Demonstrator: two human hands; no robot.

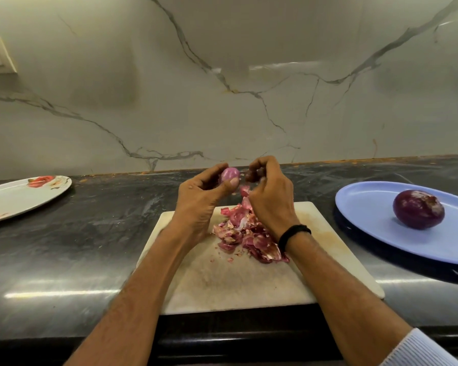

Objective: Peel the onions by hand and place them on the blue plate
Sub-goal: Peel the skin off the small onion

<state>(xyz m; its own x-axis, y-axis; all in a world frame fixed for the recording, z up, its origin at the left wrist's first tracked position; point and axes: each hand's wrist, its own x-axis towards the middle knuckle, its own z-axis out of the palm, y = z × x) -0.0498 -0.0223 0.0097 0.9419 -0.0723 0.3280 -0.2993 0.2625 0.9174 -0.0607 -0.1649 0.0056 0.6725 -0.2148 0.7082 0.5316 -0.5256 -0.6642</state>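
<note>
Head view: one large dark-purple peeled onion (418, 212) sits on the blue oval plate (368, 196), right side of the dark stone tabletop (90, 233). That one is done. Left hand (198, 196) grips a small pale-purple onion (230, 175) above the far edge of the white cutting board (222, 281). Right hand (270, 196), fingers curled, pinches a dark strip of skin (251, 176) at its end. Heap of pink papery skins (246, 233) on the board. Judged: second onion nearly bare, transfer to plate outstanding. No further unpeeled onions in view.
</note>
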